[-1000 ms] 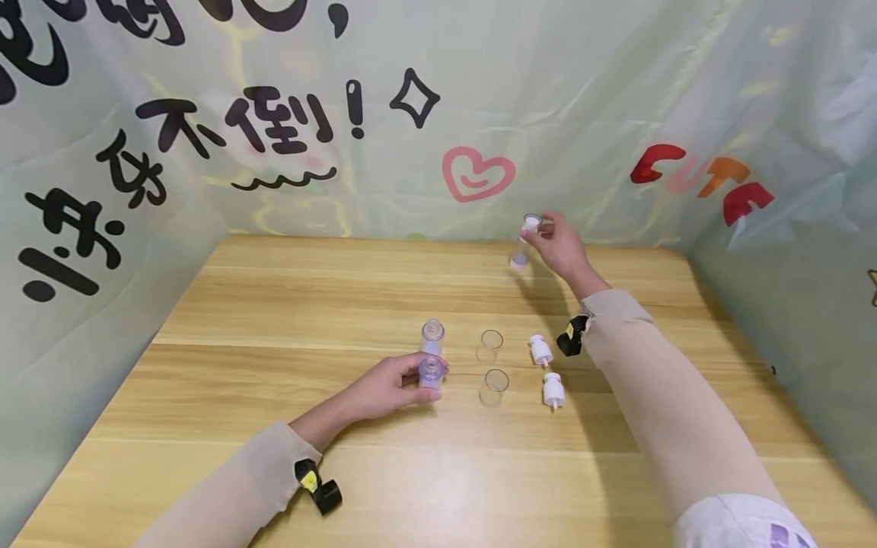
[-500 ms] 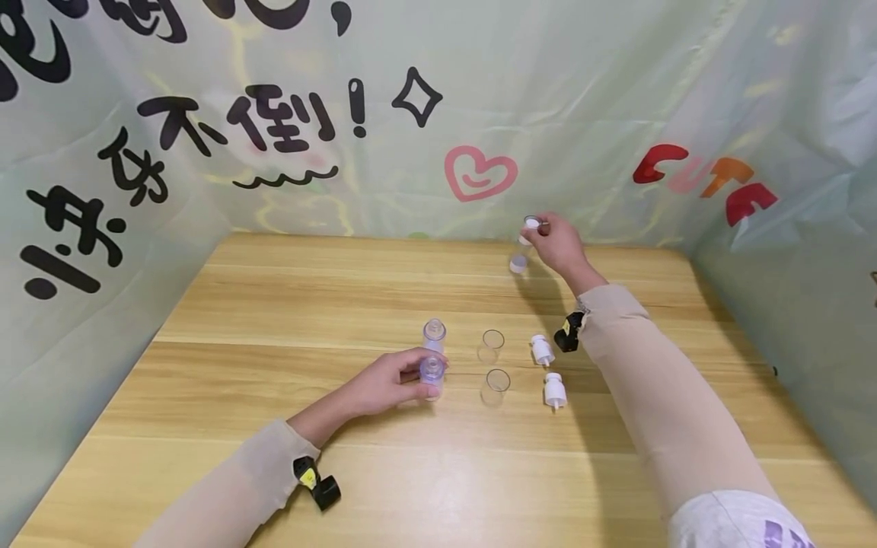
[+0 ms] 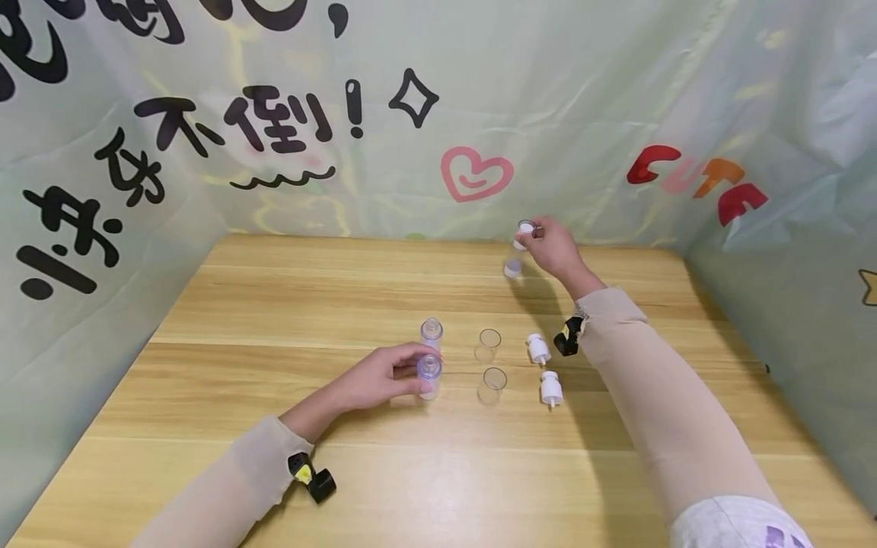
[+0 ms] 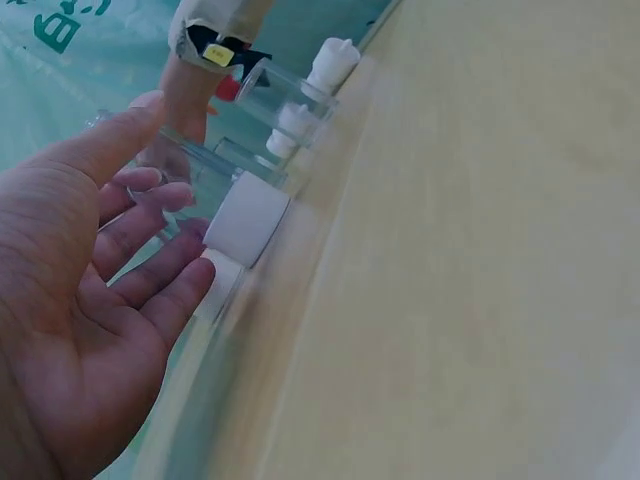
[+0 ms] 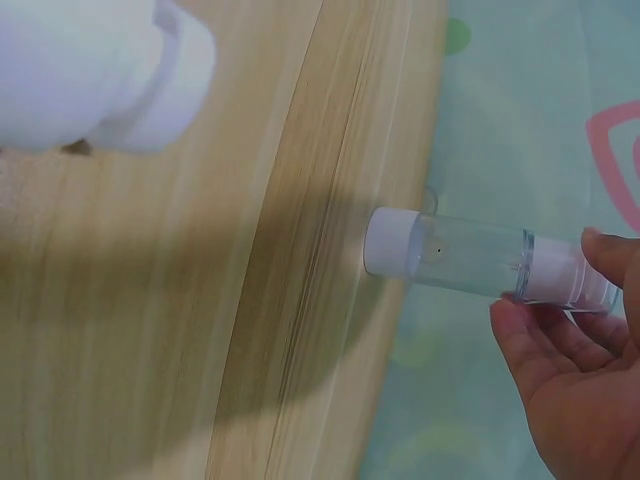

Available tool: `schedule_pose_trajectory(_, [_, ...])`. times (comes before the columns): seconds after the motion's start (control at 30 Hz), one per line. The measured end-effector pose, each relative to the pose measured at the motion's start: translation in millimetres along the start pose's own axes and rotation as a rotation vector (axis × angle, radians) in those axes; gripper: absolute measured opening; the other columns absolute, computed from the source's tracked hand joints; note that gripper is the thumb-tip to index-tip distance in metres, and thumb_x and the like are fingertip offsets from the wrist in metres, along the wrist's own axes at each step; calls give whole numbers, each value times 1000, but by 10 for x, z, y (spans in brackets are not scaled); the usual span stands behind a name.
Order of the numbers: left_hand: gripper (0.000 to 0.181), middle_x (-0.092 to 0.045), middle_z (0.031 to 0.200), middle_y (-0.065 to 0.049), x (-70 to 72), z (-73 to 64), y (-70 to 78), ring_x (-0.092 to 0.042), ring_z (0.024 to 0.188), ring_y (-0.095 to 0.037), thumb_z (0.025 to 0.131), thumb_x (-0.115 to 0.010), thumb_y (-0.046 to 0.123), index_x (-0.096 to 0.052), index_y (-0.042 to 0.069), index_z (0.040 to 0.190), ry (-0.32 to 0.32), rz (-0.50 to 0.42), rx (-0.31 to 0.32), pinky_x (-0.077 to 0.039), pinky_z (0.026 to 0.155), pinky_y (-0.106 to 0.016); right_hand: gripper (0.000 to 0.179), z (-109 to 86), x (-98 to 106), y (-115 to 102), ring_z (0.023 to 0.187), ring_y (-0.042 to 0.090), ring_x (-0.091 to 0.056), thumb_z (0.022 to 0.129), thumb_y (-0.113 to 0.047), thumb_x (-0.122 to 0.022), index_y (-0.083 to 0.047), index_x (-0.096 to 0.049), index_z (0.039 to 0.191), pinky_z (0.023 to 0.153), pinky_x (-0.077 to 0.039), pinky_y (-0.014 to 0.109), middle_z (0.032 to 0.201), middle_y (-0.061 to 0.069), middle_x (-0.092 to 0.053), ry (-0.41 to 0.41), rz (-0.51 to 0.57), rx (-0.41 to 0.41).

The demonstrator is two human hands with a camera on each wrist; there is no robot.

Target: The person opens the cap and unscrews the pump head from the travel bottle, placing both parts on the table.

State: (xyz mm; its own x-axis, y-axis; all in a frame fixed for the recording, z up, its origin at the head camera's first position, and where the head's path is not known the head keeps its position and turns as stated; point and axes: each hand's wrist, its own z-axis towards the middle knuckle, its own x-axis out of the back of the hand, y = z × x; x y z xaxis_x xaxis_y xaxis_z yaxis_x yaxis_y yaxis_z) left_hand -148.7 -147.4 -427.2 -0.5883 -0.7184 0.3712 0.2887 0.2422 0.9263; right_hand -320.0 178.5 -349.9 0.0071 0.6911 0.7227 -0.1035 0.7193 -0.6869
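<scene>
At the table's back edge my right hand (image 3: 553, 247) pinches the top of a clear pump bottle (image 5: 470, 255) by its cap, fingers and thumb on either side. The bottle stands upright on its white base; a white pump shows inside the clear cap (image 3: 525, 227). My left hand (image 3: 384, 377) is around the nearer of two uncapped clear bottles (image 3: 429, 369), its thumb and fingers loosely spread. In the left wrist view a gap shows between thumb and fingers, beside the bottle's white base (image 4: 247, 220). Just behind stands the other uncapped bottle (image 3: 432, 332).
Two clear caps (image 3: 489, 342) stand right of the uncapped bottles. Farther right lie two white pump heads (image 3: 538, 349), one nearer (image 3: 551, 389). A printed cloth wall (image 3: 384, 198) rises behind the wooden table (image 3: 329, 289).
My left hand has loosened and drawn slightly left, its thumb sliding back along the nearer bottle. My right hand keeps hold of the pump bottle, which has shifted slightly left.
</scene>
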Motion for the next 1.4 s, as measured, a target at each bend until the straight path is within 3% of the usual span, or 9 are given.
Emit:
schedule_pose_trajectory(0.47, [50, -58, 135, -4, 149, -19, 107, -50, 128, -22, 90, -72, 25, -56, 10, 135, 23, 41, -50, -37, 110, -35, 50, -62, -30, -39, 102, 33, -59, 101, -30, -56, 2, -45, 137, 78, -52, 42, 123, 24, -57, -35, -39, 32])
schedule_pose_trajectory(0.7, [44, -60, 131, -2, 243, -45, 195, -53, 125, -17, 91, -72, 29, -59, 16, 131, 81, 58, -37, -40, 108, -34, 48, -117, -62, -81, 104, 33, -61, 100, -31, -57, 1, -48, 134, 79, -54, 43, 123, 23, -58, -56, -33, 51])
schedule_pose_trajectory(0.97, [40, -63, 125, -9, 326, -31, 224, -59, 115, -22, 93, -69, 19, -59, 9, 130, 129, 43, -89, -46, 101, -39, 48, -208, -73, -138, 107, 32, -60, 100, -30, -59, 1, -47, 134, 83, -54, 43, 123, 22, -59, -74, -9, 67])
schedule_pose_trajectory(1.2, [34, -63, 119, -17, 345, -15, 200, -61, 107, -21, 94, -68, 20, -62, 10, 126, 194, 42, -59, -50, 96, -40, 47, -289, -126, -189, 112, 33, -59, 99, -28, -61, 3, -49, 133, 86, -54, 44, 122, 22, -60, -87, -12, 115])
schedule_pose_trajectory(1.4, [33, -66, 118, -11, 362, 5, 144, -62, 106, -20, 94, -68, 20, -64, 5, 123, 274, 33, -23, -53, 92, -34, 51, -374, -198, -273, 116, 34, -58, 98, -29, -61, 2, -48, 136, 89, -53, 44, 124, 21, -60, -123, -45, 139])
